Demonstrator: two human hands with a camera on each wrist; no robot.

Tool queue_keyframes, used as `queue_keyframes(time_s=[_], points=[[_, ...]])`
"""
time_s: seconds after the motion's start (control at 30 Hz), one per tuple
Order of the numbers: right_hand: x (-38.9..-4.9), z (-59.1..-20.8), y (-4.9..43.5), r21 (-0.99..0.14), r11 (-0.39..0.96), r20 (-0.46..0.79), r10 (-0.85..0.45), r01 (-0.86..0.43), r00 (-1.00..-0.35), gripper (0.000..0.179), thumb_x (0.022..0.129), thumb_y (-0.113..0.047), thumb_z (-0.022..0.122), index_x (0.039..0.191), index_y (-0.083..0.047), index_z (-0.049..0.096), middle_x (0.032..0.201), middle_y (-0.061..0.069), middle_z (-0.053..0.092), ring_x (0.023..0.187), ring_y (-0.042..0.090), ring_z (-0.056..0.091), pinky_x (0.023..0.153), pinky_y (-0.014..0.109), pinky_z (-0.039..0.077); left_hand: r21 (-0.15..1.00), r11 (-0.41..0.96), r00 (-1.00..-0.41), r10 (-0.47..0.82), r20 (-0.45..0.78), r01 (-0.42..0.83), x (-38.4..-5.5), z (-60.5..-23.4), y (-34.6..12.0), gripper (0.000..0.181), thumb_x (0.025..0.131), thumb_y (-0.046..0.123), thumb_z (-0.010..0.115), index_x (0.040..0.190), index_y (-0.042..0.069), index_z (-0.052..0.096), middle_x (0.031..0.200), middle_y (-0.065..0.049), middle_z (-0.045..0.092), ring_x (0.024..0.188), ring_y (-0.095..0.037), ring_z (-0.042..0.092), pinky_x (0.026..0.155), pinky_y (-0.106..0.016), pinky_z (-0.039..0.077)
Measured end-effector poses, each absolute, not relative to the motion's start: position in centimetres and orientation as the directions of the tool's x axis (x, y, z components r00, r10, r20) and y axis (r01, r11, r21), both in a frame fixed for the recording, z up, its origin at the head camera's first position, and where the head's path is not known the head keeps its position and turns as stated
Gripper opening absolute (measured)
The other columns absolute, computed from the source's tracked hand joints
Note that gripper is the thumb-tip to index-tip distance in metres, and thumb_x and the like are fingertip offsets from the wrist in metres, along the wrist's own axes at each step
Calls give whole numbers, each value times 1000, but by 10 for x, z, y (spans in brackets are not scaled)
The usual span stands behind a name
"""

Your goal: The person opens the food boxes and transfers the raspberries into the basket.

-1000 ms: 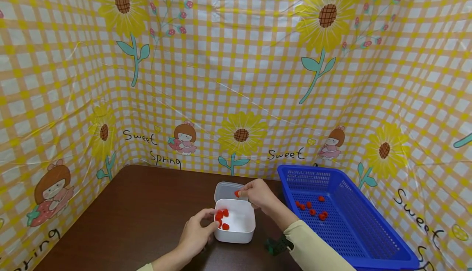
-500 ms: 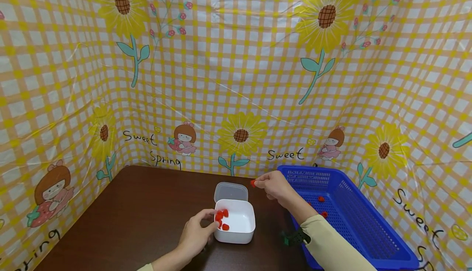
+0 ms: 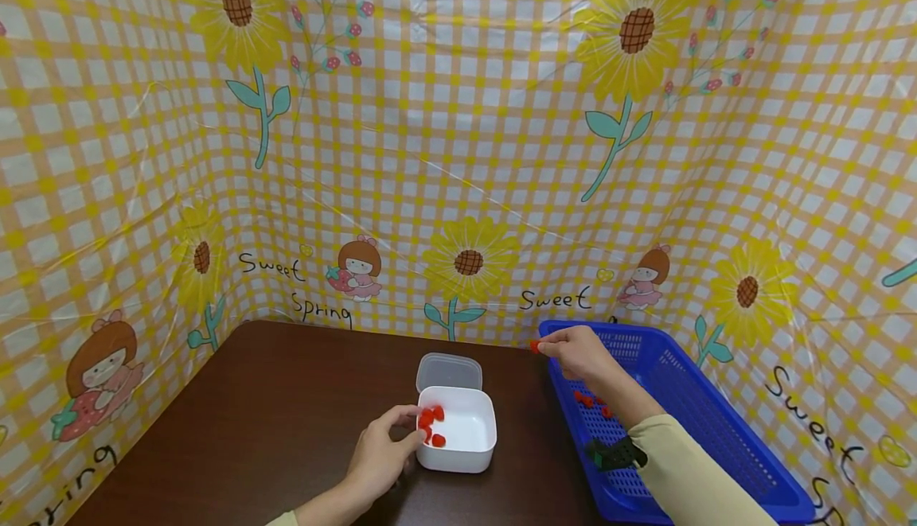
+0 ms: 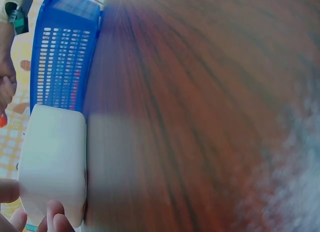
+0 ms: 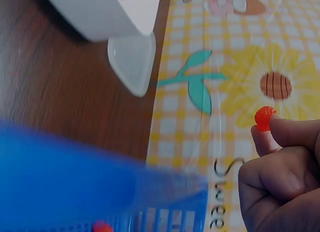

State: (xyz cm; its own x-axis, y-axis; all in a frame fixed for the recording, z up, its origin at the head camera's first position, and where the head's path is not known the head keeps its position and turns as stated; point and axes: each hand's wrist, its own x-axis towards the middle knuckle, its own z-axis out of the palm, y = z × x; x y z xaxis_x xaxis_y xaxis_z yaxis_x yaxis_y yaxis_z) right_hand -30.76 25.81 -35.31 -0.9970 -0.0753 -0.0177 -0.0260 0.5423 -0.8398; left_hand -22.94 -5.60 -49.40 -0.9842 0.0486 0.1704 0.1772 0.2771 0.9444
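My right hand [image 3: 579, 353] pinches a red raspberry [image 5: 265, 117] between thumb and fingertip, held up over the back left rim of the blue basket [image 3: 723, 407]. My left hand [image 3: 380, 448] grips the left side of a white square box [image 3: 466, 462], which stands on the table. Several raspberries [image 3: 438, 440] lie against the box's left inner wall. More raspberries [image 3: 584, 400] sit on the basket floor, partly hidden by my right forearm. In the left wrist view, my fingers [image 4: 55, 212] touch the box's outside near one end.
A translucent lid [image 3: 450, 372] lies on the dark brown table [image 3: 286, 414] just behind the box. A checked sunflower cloth [image 3: 458, 152] hangs around the back and sides. The basket stands along the table's right side, its walls higher than the raspberries inside.
My right hand has moved right, from over the lid to the basket's back left rim, still pinching the raspberry. My left hand and the box stay in place.
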Motion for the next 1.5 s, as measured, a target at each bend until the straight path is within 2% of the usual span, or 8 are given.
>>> queue_keyframes(time_s=[0.7,0.77,0.83,0.9,0.97,1.0,1.2,1.5], points=[[-316,-364,351,-742,670,-43,-11,25,-999,35,100,-13,59,121,14,64,48,-9,29,42,7,26,45,26,30,944,279,-985,45,169,174,-231,-495,-57,30,90,22,74,120,18,68,108,-5,66,52,-22,62,39,-29,46],[-316,-368,358,-726,686,-51,18,50,-999,31,99,-13,59,115,13,68,50,-10,35,42,7,26,46,27,31,944,279,-985,48,168,175,-230,-495,-58,31,90,22,74,121,17,67,107,-5,66,53,-22,61,39,-29,46],[-317,-373,365,-714,694,-77,50,90,-996,26,99,-13,59,93,9,71,52,-8,36,42,7,27,46,27,31,944,280,-985,52,166,174,-229,-496,-58,32,91,21,73,121,15,67,107,-6,66,53,-23,62,39,-30,46],[-319,-379,372,-706,696,-98,86,130,-991,32,99,-12,59,68,-2,62,53,-8,35,43,7,28,46,26,31,945,279,-985,54,162,170,-228,-496,-58,33,91,20,73,122,14,67,107,-6,66,53,-23,62,39,-30,46],[-320,-383,377,-699,699,-108,110,154,-988,44,99,-12,60,58,-14,44,53,-9,33,44,8,28,46,26,31,945,282,-986,53,157,165,-228,-496,-58,33,91,20,73,122,14,67,107,-6,66,53,-23,61,39,-30,45],[-321,-386,379,-693,702,-112,119,163,-987,47,98,-12,61,58,-17,37,51,-8,27,44,8,27,46,26,31,946,280,-987,52,152,161,-228,-496,-58,33,91,20,73,122,14,67,107,-6,66,52,-22,61,39,-29,45],[-321,-391,388,-682,712,-96,143,170,-985,50,95,-8,63,59,-19,30,53,-9,22,44,7,26,45,25,31,947,281,-988,50,147,155,-228,-496,-57,32,90,21,74,121,17,67,108,-6,67,53,-20,60,40,-30,46],[-321,-393,390,-692,702,-85,155,170,-984,34,91,-5,64,60,-8,52,53,-9,22,43,6,24,42,24,29,937,301,-985,57,165,175,-230,-495,-57,33,91,21,73,122,15,67,110,-7,66,52,-21,60,40,-31,46]])
